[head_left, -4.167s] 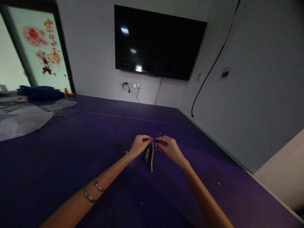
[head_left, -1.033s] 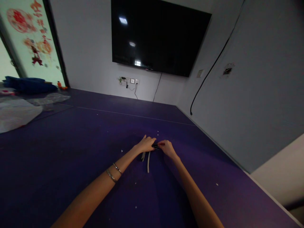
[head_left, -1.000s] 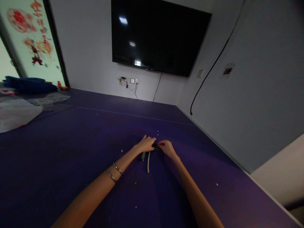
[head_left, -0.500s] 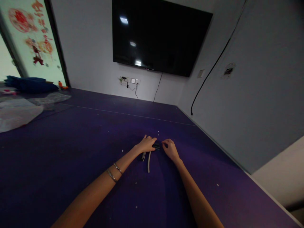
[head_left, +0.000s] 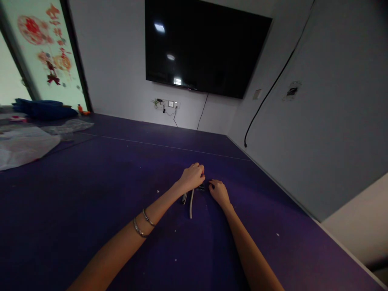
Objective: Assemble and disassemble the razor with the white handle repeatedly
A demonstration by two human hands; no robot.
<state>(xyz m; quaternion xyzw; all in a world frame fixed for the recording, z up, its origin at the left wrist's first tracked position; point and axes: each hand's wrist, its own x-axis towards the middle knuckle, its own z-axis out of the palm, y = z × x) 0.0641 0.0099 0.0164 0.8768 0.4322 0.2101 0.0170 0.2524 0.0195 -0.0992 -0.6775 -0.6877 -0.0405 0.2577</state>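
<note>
Nearby — pale strip (head_left: 191, 204), beside left hand (head_left: 193, 176)

Head-worn, facing forward and down
Near left hand (head_left: 193, 176) and right hand (head_left: 219, 192), mid-frame; well apart from the television (head_left: 206, 48), upper middle.

Passage between left forearm (head_left: 121, 248) and right forearm (head_left: 247, 246) stops at the pale strip (head_left: 191, 205).
</note>
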